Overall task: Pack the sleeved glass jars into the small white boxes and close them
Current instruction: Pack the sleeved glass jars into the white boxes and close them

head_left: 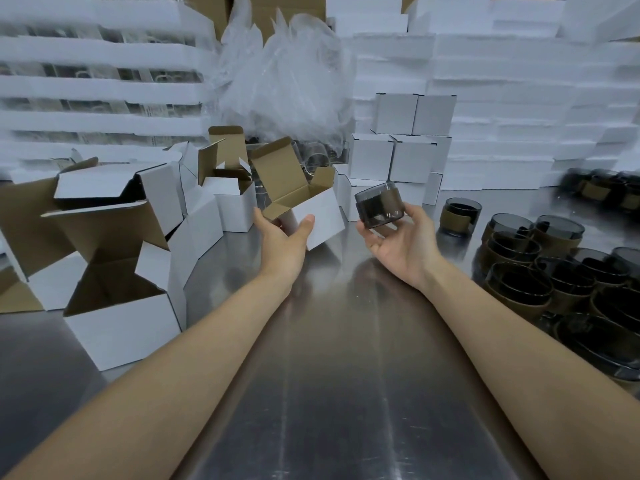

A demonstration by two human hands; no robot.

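My left hand (281, 242) holds a small white box (311, 206) from below, above the steel table (332, 358). The box is tilted, its brown-lined lid and flaps standing open. My right hand (398, 242) grips a dark smoked-glass jar (379, 204) with a brown paper sleeve, lying on its side just right of the box. A gap separates the jar from the box. More sleeved jars (561, 268) crowd the table at the right, and one stands alone (460, 216).
Several open white boxes (121, 299) lie piled at the left. Closed white boxes (405, 143) are stacked behind the hands. A heap of clear plastic bags (284, 84) and walls of white foam trays fill the back.
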